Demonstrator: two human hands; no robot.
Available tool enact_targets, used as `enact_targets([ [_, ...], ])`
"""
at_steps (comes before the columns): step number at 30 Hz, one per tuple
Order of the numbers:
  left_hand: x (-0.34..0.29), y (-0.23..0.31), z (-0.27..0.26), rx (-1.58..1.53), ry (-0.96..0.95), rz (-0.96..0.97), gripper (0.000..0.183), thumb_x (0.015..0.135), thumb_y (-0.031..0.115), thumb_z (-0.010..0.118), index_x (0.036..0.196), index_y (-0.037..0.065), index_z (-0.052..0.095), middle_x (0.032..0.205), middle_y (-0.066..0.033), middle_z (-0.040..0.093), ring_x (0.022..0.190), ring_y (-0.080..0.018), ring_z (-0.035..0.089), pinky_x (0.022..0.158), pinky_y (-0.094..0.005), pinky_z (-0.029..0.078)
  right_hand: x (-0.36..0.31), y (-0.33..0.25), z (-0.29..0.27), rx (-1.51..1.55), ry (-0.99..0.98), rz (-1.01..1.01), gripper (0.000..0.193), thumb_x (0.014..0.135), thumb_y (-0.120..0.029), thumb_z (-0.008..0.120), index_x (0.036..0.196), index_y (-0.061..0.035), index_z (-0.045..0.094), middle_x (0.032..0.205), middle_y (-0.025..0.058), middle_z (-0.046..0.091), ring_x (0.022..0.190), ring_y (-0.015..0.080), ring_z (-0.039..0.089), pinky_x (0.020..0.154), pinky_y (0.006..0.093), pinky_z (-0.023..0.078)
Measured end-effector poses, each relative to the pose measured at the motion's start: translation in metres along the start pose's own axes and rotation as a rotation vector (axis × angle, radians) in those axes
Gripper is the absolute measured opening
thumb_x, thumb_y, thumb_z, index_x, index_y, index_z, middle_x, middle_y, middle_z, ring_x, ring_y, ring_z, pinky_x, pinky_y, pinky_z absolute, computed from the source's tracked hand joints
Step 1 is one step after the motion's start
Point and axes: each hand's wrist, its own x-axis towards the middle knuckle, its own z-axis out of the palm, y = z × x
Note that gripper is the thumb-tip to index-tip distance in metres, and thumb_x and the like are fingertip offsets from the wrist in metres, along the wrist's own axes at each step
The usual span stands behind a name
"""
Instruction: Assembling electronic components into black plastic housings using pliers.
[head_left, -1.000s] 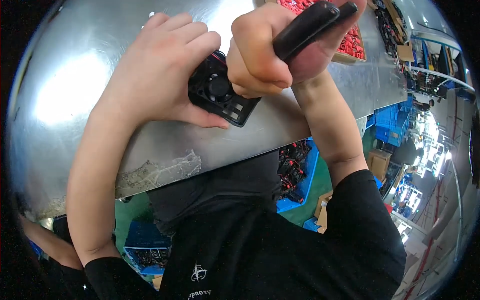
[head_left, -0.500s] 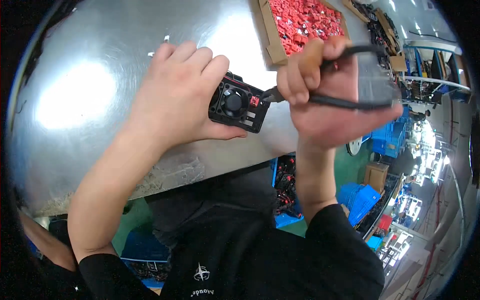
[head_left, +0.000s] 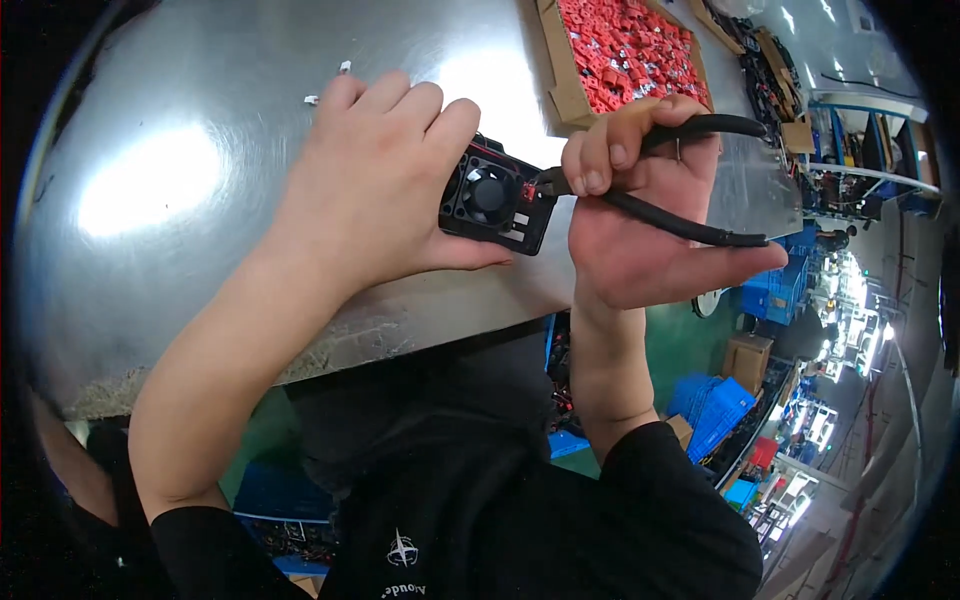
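My left hand (head_left: pixel 385 180) wraps round a black plastic housing (head_left: pixel 530 236), its thumb along the near edge. A small black cooling fan (head_left: pixel 488 195) sits in that housing, beside a small red part (head_left: pixel 529 191) at the right end. In my right hand (head_left: pixel 650 220) is a pair of pliers (head_left: pixel 690 228) with black handles spread apart; fingers curl round the upper handle and the thumb stretches out below the lower one. The jaws of the pliers reach the red part. Whether they grip it is too small to tell.
A cardboard box (head_left: pixel 566 75) full of small red plastic parts stands on the metal table (head_left: pixel 250 120) at the back right. Two small white bits (head_left: pixel 345 67) lie beyond my left hand. Blue crates (head_left: pixel 715 415) stand on the green floor to the right.
The pliers' jaws have moved from the housing's right edge onto the red part. The housing and my left hand have shifted slightly right; the right hand's blur is gone.
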Motion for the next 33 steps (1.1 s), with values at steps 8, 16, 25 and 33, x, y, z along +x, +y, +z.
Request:
enact_targets([
  [8,0.000,0.000,0.002,-0.050,0.013,0.014,0.084,0.053,0.067,0.092,0.105,0.007,0.061,0.098,-0.0078,0.059,0.098,-0.0305,0.059,0.090,-0.0446,0.044,0.004,-0.003,0.002,-0.001,0.014,0.033,0.121,0.073,-0.108,0.041,0.137,-0.0064,0.055,0.099,0.0102,0.052,0.079,0.0199,0.050,0.072,0.0356,0.041],
  [16,0.000,0.000,0.002,-0.054,0.003,0.005,0.083,0.054,0.066,0.092,0.104,0.008,0.061,0.098,-0.0075,0.060,0.098,-0.0303,0.061,0.090,-0.0447,0.045,-0.003,0.001,0.017,-0.063,0.112,0.038,0.125,0.066,-0.112,0.039,0.131,-0.0059,0.055,0.093,0.0084,0.050,0.075,0.0190,0.049,0.071,0.0352,0.041],
  [25,-0.002,0.009,0.002,-0.023,-0.057,-0.015,0.083,0.056,0.070,0.090,0.104,0.008,0.063,0.097,-0.0082,0.063,0.100,-0.0308,0.062,0.091,-0.0478,0.046,-0.025,0.015,0.029,-0.423,0.026,-0.227,0.127,0.054,-0.114,0.042,0.114,-0.0027,0.047,0.083,0.0065,0.045,0.068,0.0174,0.044,0.070,0.0382,0.045],
  [33,-0.007,0.019,0.002,0.042,-0.041,-0.028,0.081,0.062,0.079,0.083,0.102,0.010,0.067,0.096,-0.0067,0.073,0.097,-0.0249,0.068,0.091,-0.0450,0.046,-0.037,0.012,0.025,-0.405,-0.063,-0.265,0.117,0.064,-0.110,0.046,0.115,-0.0047,0.048,0.086,0.0069,0.045,0.072,0.0191,0.045,0.073,0.0398,0.042],
])
